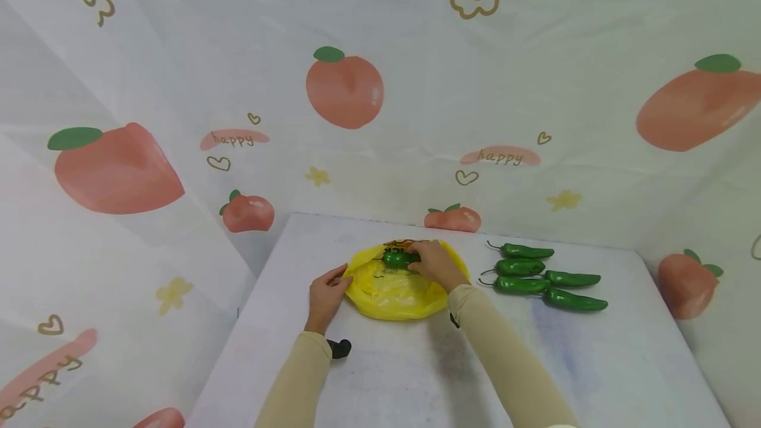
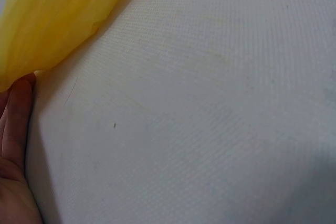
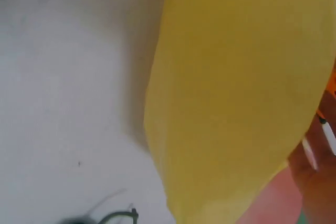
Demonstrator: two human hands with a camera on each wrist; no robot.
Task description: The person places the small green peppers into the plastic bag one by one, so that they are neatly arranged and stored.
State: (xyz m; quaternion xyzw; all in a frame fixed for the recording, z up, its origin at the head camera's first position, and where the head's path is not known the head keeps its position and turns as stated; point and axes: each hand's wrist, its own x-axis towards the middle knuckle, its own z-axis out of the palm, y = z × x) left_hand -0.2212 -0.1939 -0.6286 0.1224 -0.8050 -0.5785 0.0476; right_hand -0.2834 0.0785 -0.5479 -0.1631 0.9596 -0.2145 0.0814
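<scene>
A yellow plastic bag [image 1: 398, 309] lies with its mouth spread wide on the white table. At the bag's left rim, my left hand [image 1: 326, 296] pinches the plastic between thumb and fingers; the left wrist view shows its fingers under the bag's edge [image 2: 58, 19]. Over the bag's mouth, my right hand [image 1: 436, 264] grips a green chili pepper [image 1: 394, 259] by one end, its stem pointing left. The bag's side [image 3: 236, 87] fills much of the right wrist view and hides that pepper, with part of the right hand [image 3: 315, 182] showing at the edge.
Several green chili peppers [image 1: 523, 286] lie grouped on the table right of the bag, stems mostly to the left. A white cloth [image 1: 404, 170] with fruit prints stands behind the table [image 1: 386, 382]. A dark object [image 1: 340, 349] sits at the left wrist.
</scene>
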